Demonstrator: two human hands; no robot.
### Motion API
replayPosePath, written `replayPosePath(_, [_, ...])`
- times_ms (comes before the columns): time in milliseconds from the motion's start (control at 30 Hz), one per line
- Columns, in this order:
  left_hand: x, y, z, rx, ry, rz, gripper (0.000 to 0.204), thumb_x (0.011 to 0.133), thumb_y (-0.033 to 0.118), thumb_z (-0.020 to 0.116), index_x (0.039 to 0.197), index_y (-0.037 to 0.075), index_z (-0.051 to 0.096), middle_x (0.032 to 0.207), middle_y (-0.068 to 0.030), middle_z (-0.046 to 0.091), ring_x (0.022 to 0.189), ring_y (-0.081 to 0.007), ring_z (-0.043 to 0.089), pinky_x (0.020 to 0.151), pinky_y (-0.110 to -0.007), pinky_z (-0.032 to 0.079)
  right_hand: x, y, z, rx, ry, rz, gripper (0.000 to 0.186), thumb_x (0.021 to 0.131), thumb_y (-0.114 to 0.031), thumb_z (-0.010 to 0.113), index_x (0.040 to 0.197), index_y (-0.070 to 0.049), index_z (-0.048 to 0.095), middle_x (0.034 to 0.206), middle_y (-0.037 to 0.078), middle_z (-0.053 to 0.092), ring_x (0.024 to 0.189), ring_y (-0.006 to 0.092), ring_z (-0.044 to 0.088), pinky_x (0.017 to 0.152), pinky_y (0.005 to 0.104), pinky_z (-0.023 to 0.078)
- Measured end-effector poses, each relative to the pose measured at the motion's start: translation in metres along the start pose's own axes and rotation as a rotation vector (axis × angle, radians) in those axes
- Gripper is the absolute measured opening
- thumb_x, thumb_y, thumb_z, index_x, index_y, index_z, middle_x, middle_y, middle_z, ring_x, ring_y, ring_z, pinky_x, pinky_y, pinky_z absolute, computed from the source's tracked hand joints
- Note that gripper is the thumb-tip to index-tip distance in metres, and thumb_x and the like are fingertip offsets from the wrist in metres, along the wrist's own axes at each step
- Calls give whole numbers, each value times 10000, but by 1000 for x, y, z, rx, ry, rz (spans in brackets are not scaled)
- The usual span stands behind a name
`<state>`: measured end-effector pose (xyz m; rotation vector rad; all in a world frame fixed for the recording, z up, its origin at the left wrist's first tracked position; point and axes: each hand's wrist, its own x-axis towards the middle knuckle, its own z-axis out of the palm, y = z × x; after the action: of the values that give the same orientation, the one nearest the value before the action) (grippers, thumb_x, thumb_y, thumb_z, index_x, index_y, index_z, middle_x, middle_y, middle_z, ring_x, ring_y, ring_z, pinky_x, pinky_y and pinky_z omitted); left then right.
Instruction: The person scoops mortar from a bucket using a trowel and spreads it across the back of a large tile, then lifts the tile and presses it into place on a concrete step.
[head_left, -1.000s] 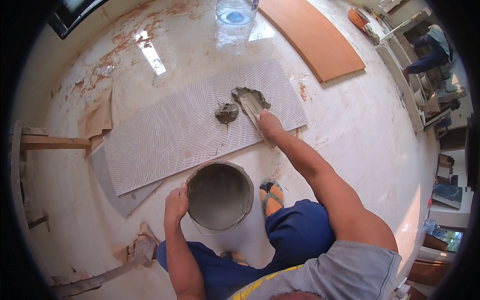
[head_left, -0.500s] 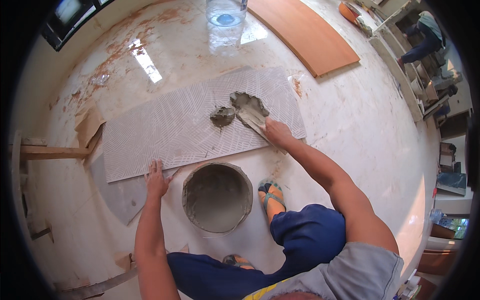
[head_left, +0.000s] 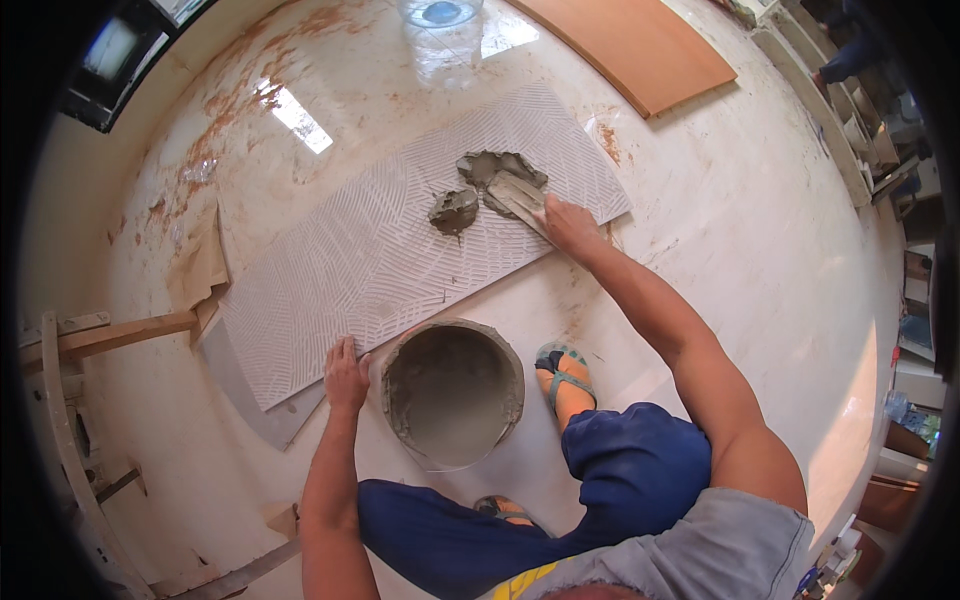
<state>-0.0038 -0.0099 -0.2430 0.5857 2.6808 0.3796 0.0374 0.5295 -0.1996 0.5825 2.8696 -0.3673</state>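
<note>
A long grey tile lies ribbed back up on the floor, tilted with its right end farther away. Two lumps of wet mortar sit on its far right part: a small clump and a larger heap. My right hand grips a flat, mortar-smeared trowel, its blade lying against the larger heap. Fingers stretched out, my left hand rests at the tile's near edge. Just right of it stands a round bucket with grey mortar inside, in front of my feet.
Another smooth grey piece lies partly under the tile's left end. Torn brown paper and a wooden bar are at left. Beyond the tile are a clear plastic bottle and an orange-brown board. Shelving lines the right.
The tile has turned counter-clockwise, its right end swinging away from me and its left end toward me. My left hand has come nearer with the edge; the trowel has stayed at the larger heap.
</note>
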Motion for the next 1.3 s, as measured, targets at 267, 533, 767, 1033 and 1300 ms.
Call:
replayPosePath(267, [-7, 4, 8, 169, 59, 15, 855, 909, 380, 734, 1621, 126, 336, 1681, -214, 259, 1504, -539, 252, 1172, -638, 296, -4, 26, -13, 141, -141, -71, 551, 1027, -489, 564, 1044, 59, 623, 1013, 320, 698, 978, 491, 686, 853, 518, 555])
replayPosePath(533, [3, 8, 2, 105, -8, -55, 870, 889, 326, 760, 1620, 114, 339, 1697, -201, 234, 1522, -546, 207, 1164, -701, 258, 36, 20, -49, 6, 82, -98, 505, 1010, -475, 592, 1018, 28, 627, 903, 288, 711, 895, 438, 714, 760, 502, 563])
replayPosePath(767, [1, 3, 8, 77, -12, -79, 891, 868, 310, 787, 1623, 146, 343, 1716, -153, 207, 1546, -506, 178, 1188, -696, 210, 104, 24, -30, -154, 122, -80, 449, 1035, -460, 556, 1042, -14, 604, 938, 243, 740, 920, 408, 738, 769, 495, 585])
replayPosePath(1033, [-2, 4, 13, 95, 15, -74, 879, 883, 270, 766, 1631, 152, 321, 1718, -149, 202, 1546, -508, 176, 1188, -704, 200, 146, 38, -20, -40, 139, 148, 532, 1025, -509, 550, 1150, 4, 622, 1119, 267, 718, 1077, 435, 700, 909, 526, 566])
replayPosePath(1300, [9, -10, -4, 87, -28, -90, 874, 899, 256, 745, 1640, 156, 293, 1717, -156, 198, 1539, -518, 185, 1174, -718, 218, 103, 39, -9, 82, 120, 312, 550, 1038, -503, 516, 1180, 22, 599, 1150, 318, 686, 1109, 472, 675, 944, 538, 552])
